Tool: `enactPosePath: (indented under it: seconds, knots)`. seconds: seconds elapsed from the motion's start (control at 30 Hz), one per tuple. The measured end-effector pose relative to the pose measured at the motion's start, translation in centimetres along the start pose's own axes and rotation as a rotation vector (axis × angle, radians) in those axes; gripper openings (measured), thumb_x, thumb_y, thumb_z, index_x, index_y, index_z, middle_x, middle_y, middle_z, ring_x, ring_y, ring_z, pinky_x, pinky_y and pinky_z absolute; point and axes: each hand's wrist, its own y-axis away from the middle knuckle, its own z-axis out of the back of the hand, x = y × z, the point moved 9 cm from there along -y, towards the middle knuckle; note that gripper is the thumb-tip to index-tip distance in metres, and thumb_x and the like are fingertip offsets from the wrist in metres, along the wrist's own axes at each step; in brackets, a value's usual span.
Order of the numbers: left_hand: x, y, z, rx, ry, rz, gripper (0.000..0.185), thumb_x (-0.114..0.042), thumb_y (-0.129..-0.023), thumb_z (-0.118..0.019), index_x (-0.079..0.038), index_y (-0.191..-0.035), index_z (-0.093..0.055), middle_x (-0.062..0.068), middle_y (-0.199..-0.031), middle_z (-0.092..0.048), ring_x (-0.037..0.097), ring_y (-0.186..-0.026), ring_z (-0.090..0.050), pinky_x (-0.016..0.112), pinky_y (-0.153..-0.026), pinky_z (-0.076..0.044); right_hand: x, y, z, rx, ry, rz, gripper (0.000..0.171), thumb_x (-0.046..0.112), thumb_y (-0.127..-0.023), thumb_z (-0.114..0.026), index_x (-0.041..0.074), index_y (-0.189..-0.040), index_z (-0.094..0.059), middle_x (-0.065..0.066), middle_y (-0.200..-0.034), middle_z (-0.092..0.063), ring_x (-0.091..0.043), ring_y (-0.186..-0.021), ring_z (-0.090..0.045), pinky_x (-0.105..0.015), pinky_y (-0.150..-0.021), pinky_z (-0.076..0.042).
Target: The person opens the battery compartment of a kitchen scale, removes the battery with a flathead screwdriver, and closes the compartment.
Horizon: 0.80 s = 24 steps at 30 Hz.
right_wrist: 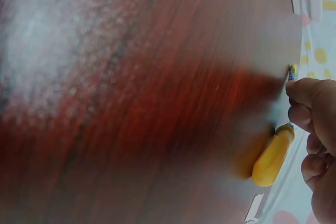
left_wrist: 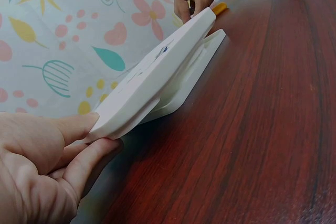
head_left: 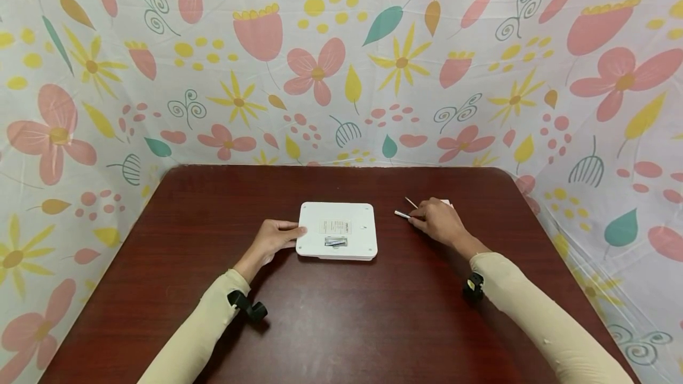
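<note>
A white, flat kitchen scale (head_left: 337, 215) is held underside up, with its label and small corner feet showing. In its uncovered compartment lies a slim battery (head_left: 336, 243). My left hand (head_left: 273, 238) grips the scale's left edge, thumb on the upper face and fingers beneath; the left wrist view shows this edge tilted up. To the right of the scale, my right hand (head_left: 439, 221) pinches a small battery (right_wrist: 293, 72) between thumb and fingertips. Close by that hand lies a screwdriver with a yellow handle (right_wrist: 273, 158); its thin shaft (head_left: 411, 202) shows in the head view.
Beyond the right hand lies a small whitish piece (head_left: 447, 202), partly hidden by the hand. The dark red-brown wooden table (head_left: 341, 325) ends at the back against a floral-print curtain (head_left: 320, 105). Black straps (head_left: 248, 307) sit on both wrists.
</note>
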Motion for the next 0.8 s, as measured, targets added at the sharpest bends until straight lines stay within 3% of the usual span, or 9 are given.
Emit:
enactPosePath:
  seconds: [0.47, 0.8]
  knots:
    - [0.06, 0.04, -0.1, -0.001, -0.006, 0.003, 0.038, 0.001, -0.09, -0.076, 0.02, -0.12, -0.063, 0.029, -0.107, -0.072, 0.021, -0.08, -0.075, 0.032, -0.075, -0.065, -0.44, 0.21, -0.17, 0.032, 0.015, -0.046, 0.021, 0.025, -0.089, -0.082, 0.01, -0.103, -0.083, -0.007, -0.092, -0.075, -0.022, -0.077, -0.058, -0.037, -0.059, -0.05]
    - [-0.14, 0.17, 0.0, 0.0, -0.012, 0.007, 0.038, -0.001, -0.091, -0.076, 0.019, -0.121, -0.064, 0.028, -0.108, -0.072, 0.021, -0.081, -0.075, 0.032, -0.075, -0.065, -0.28, 0.22, 0.35, 0.031, 0.013, -0.052, 0.023, 0.028, -0.089, -0.081, 0.01, -0.104, -0.082, -0.004, -0.091, -0.075, -0.02, -0.075, -0.054, -0.035, -0.058, -0.047]
